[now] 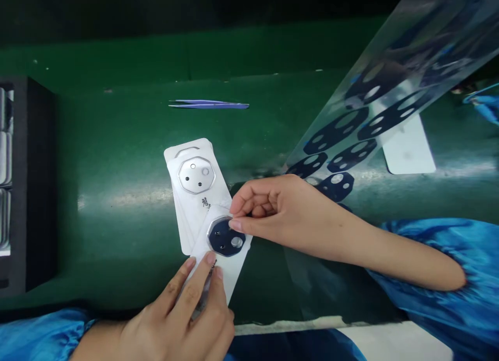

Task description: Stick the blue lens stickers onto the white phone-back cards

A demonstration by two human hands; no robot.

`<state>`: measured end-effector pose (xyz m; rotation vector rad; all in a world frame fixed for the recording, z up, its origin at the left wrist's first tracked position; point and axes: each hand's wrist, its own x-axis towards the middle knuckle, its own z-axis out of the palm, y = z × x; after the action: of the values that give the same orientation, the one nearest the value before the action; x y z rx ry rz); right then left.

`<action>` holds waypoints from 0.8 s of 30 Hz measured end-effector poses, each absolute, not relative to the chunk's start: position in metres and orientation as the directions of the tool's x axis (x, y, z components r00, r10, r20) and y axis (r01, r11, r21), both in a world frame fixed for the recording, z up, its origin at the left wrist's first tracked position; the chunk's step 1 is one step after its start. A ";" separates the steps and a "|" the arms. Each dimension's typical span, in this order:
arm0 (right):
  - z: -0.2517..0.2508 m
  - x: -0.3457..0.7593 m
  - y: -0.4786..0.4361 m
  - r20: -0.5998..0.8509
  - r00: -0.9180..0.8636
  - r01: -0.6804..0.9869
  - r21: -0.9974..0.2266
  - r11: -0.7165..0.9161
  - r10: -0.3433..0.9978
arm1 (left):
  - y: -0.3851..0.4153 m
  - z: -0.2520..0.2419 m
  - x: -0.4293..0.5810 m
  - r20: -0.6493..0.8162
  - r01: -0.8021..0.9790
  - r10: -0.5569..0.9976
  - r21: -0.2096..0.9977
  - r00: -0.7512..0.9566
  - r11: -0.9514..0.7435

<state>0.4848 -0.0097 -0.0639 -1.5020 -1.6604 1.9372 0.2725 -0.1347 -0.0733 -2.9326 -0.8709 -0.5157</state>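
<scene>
A white panel [237,265], which looks like a phone back cover, lies tilted on the bench. A dark blue sticker [223,242] with round holes sits inside its octagonal silver ring. My right hand [268,208] pinches at the sticker's upper right edge, thumb and index fingertip close together. Spread across the lower part of the panel, the fingers of my left hand [195,304] press it from above. Further up lies a second white panel [197,202], with a bare white octagon and small holes; another panel edge shows beneath it.
Purple tweezers [212,104] lie beyond the panels. On the right, a clear film strip [339,127] carries several dark stickers and slopes upward, over part of a white card [411,148]. A black box [39,184] of slotted panels stands at left.
</scene>
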 end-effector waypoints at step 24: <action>-0.062 0.484 -0.008 -0.527 -0.466 0.491 -0.822 -0.288 0.711 | -0.136 -0.073 0.273 0.327 0.563 0.546 0.048 0.772 -0.825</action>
<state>0.4839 -0.0084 -0.0624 -1.5155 -1.7564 1.8458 0.2726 -0.1358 -0.0732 -2.9074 -0.9104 -0.5109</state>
